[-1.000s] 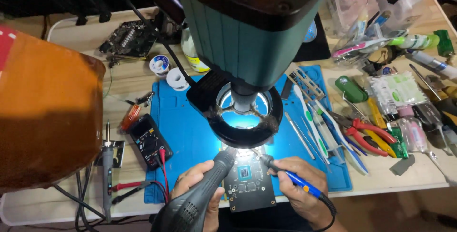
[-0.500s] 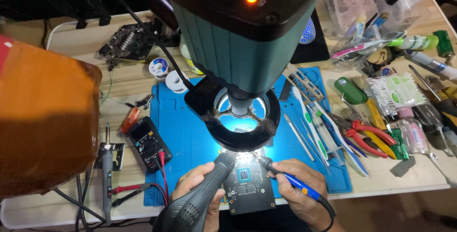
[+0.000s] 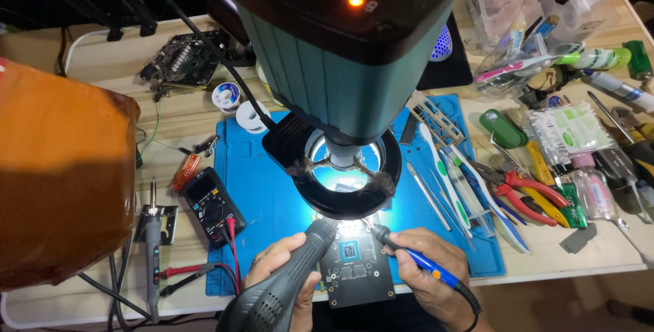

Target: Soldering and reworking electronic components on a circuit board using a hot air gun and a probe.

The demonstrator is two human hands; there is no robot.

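Observation:
A dark circuit board (image 3: pixel 360 265) with a square chip lies on the blue work mat (image 3: pixel 262 189), lit from above by the ring light (image 3: pixel 349 182) of a teal microscope head (image 3: pixel 340 46). My left hand (image 3: pixel 276 267) grips a grey hot-air gun handle (image 3: pixel 289 270), its nozzle pointing at the board's upper left edge. My right hand (image 3: pixel 426 274) holds a blue pen-shaped soldering iron (image 3: pixel 415 258), tip at the board's upper right corner. Both tools angle in toward the lit spot under the ring light.
A multimeter (image 3: pixel 212 206) with red and black leads lies left on the mat. Tweezers and brushes (image 3: pixel 449 161), red pliers (image 3: pixel 524 192), bottles and tubes crowd the right side. Solder spools (image 3: pixel 238 103) and another board (image 3: pixel 184 56) sit behind. An orange blurred object (image 3: pixel 61 175) fills the left.
The view has shifted slightly, so the microscope head sits higher in frame. Both hands stay at the board with their tools, hardly moved.

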